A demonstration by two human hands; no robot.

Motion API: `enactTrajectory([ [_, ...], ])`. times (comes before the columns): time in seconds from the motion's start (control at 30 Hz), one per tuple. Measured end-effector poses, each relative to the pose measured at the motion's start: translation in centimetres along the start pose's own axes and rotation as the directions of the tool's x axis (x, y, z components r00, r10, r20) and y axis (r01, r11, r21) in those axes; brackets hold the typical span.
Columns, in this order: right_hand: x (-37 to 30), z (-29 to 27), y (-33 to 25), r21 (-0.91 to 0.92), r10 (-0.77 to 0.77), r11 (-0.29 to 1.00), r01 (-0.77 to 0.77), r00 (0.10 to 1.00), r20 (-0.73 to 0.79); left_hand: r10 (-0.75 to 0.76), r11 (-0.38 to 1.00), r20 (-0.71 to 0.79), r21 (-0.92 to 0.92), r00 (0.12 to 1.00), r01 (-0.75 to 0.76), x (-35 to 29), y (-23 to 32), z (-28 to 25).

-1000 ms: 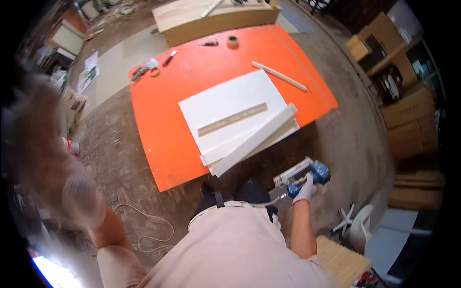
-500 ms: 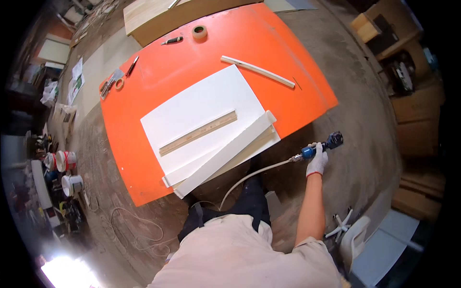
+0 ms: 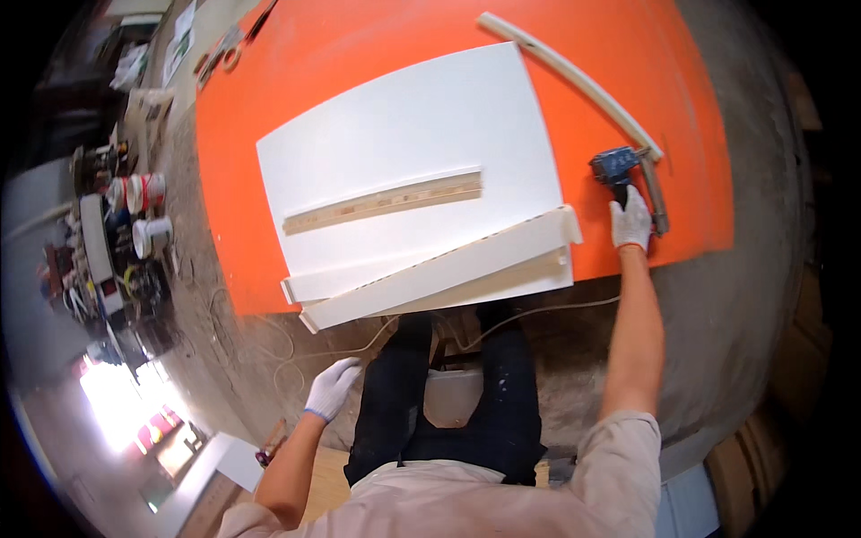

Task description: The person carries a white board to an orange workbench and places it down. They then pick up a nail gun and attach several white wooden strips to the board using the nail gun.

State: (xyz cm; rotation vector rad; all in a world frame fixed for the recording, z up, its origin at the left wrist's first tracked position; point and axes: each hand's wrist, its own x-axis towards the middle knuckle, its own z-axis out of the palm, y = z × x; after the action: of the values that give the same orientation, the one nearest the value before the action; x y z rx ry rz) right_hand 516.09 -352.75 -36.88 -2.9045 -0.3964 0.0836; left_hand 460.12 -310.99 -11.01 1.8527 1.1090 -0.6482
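My right hand [image 3: 630,220], in a white glove, is wrapped round the handle of a blue air nail gun [image 3: 617,164] at the right end of the orange tabletop [image 3: 664,81]. A thin hose [image 3: 574,307] runs to it from the left. My left hand [image 3: 332,389], gloved too, hangs beside my left leg with its fingers stretched out and nothing in it. In front of me lies a white panel [image 3: 404,117]. One wooden strip [image 3: 386,203] rests along its middle, and white boards [image 3: 439,269] lie slanted across its near edge.
A long pale strip [image 3: 574,79] lies beyond the panel at the right. Scissors and a tape roll [image 3: 231,59] are at the table's far left. White buckets [image 3: 151,236] stand on the floor to the left. Hose loops [image 3: 278,350] lie on the floor near the table.
My right hand has brought the nail gun from beside the table to over its right end. My left hand has come into view. The view has shifted closer to the panel.
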Motion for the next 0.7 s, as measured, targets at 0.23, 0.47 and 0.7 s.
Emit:
enactTrajectory([
  [0.23,2.4,2.9,1.0,-0.053,-0.154,0.987,0.154,0.988,-0.003,0.173,0.985,0.186,-0.029,0.967,-0.17,11.5,-2.3,11.0],
  [0.47,3.3,2.1,-0.8,-0.278,-0.224,0.94,0.198,0.972,-0.066,-0.043,0.916,0.583,0.347,0.812,-0.201,22.3,-6.5,17.9],
  [0.7,1.8,2.1,1.6,-0.215,-0.261,0.944,0.249,0.965,-0.027,0.429,0.776,0.344,0.333,0.835,-0.536,25.3,-9.4,21.5],
])
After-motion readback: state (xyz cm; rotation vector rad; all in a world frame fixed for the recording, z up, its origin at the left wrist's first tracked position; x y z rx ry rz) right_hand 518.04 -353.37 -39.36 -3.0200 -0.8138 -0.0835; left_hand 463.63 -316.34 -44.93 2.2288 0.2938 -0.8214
